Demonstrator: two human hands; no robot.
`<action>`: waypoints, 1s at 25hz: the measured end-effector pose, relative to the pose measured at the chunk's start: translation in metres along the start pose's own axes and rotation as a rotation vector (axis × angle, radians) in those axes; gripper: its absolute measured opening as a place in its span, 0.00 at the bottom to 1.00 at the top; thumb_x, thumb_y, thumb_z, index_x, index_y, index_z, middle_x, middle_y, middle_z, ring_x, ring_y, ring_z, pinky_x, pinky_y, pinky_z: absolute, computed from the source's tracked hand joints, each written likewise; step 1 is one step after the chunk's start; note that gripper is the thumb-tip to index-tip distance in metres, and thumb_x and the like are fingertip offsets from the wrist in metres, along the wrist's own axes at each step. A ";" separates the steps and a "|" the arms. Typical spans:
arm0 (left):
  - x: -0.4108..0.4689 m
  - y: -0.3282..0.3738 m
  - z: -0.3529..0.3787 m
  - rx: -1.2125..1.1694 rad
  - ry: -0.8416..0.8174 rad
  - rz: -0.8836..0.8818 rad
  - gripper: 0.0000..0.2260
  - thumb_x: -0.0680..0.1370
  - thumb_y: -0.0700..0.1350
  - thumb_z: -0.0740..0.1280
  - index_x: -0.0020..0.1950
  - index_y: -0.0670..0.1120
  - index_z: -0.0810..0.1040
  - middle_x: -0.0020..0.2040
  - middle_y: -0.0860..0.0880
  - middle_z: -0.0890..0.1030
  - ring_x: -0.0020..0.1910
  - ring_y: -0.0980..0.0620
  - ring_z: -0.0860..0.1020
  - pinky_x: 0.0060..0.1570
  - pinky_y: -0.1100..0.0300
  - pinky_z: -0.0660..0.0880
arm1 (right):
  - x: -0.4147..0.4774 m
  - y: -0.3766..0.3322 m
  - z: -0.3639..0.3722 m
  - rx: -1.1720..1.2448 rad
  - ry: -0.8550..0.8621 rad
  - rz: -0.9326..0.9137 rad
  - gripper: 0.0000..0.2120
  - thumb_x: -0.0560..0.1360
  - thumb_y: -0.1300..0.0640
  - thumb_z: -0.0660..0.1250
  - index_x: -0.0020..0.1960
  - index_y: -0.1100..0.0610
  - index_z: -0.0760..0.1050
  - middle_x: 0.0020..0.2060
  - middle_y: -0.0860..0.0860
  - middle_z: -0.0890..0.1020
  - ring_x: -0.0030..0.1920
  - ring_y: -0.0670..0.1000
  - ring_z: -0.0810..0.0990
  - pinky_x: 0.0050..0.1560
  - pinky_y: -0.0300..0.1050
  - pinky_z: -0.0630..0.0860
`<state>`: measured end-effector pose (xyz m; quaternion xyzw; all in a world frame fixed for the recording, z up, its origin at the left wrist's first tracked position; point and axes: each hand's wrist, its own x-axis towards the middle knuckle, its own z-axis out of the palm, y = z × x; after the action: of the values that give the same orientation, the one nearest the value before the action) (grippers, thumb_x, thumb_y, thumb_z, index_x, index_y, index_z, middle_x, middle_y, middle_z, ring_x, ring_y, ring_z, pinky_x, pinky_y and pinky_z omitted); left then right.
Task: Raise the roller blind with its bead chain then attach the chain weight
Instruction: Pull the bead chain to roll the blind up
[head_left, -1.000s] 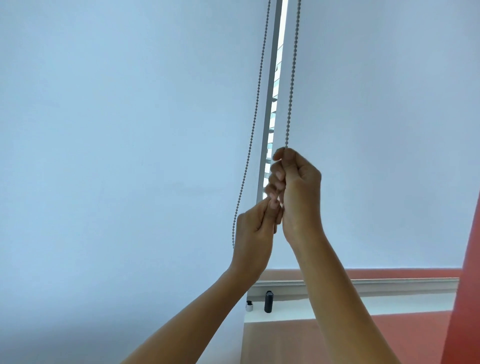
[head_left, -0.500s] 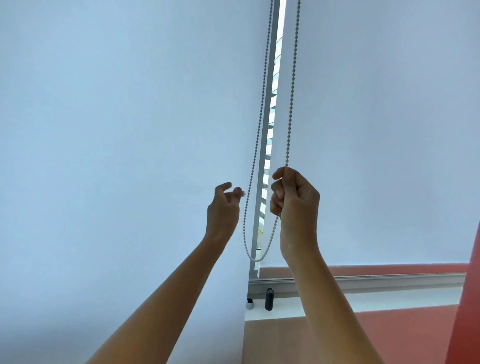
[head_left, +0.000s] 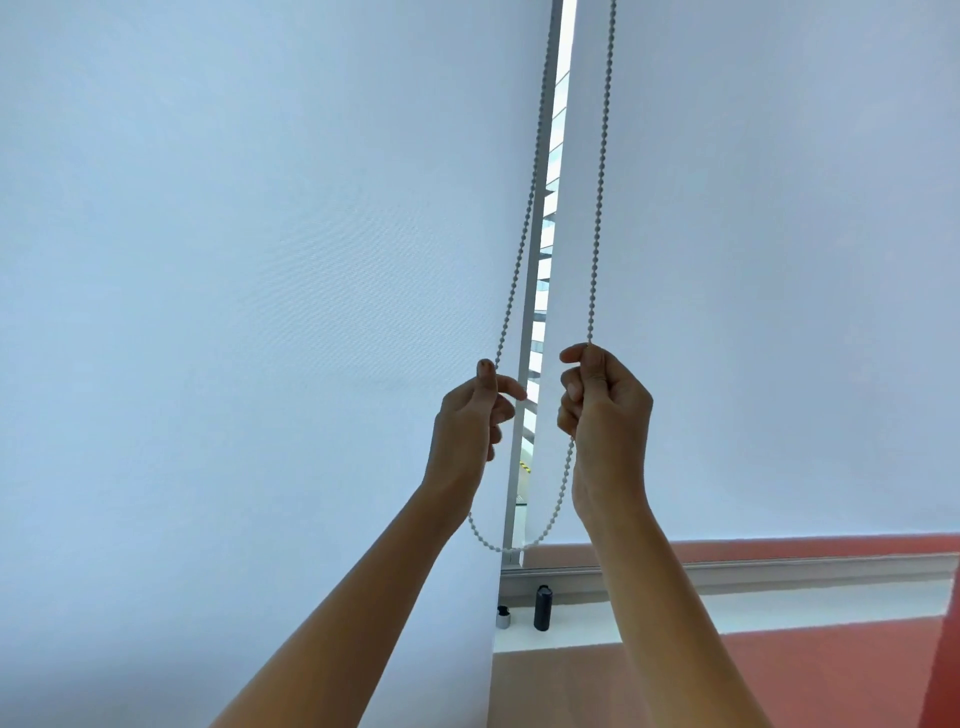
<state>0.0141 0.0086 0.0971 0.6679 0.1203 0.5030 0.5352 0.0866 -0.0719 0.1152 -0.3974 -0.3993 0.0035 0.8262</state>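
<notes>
A white bead chain hangs as a loop in front of the narrow gap between two white roller blinds. My right hand grips the chain's right strand in a fist. My left hand has thumb and forefinger closing around the left strand, which runs between them. The loop's bottom sags below both hands. The right blind has its lower edge a little above the sill. A small black cylinder and a small silver piece stand on the sill.
The left blind reaches down past the sill. A grey window frame post shows in the gap. The white sill runs right, with a red wall below and a red edge at far right.
My left hand let go beside the right hand, swung left, then rose and came back to the left strand. The right hand dropped with its strand, and the loop now hangs free below.
</notes>
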 end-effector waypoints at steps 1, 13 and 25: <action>-0.001 -0.001 0.002 0.050 0.046 0.046 0.20 0.82 0.54 0.53 0.37 0.49 0.77 0.27 0.56 0.72 0.25 0.59 0.68 0.28 0.67 0.63 | 0.001 0.002 -0.001 -0.004 0.006 -0.003 0.14 0.83 0.60 0.57 0.42 0.57 0.78 0.27 0.49 0.66 0.24 0.43 0.61 0.25 0.35 0.59; -0.004 -0.017 0.015 0.080 0.105 0.245 0.20 0.82 0.43 0.55 0.30 0.51 0.68 0.22 0.56 0.65 0.25 0.54 0.60 0.29 0.59 0.58 | -0.013 0.027 -0.002 -0.461 0.304 -0.363 0.16 0.77 0.69 0.61 0.63 0.58 0.71 0.59 0.50 0.79 0.55 0.48 0.78 0.58 0.38 0.73; -0.003 -0.021 0.020 -0.113 -0.002 0.183 0.15 0.80 0.35 0.56 0.35 0.42 0.73 0.21 0.56 0.71 0.20 0.61 0.67 0.21 0.68 0.62 | 0.006 0.027 0.031 -0.196 -0.299 -0.110 0.18 0.84 0.55 0.54 0.43 0.55 0.79 0.30 0.49 0.83 0.32 0.50 0.82 0.38 0.43 0.78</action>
<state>0.0367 0.0032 0.0795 0.6454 0.0298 0.5548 0.5241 0.0786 -0.0311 0.1130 -0.4487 -0.5373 -0.0217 0.7138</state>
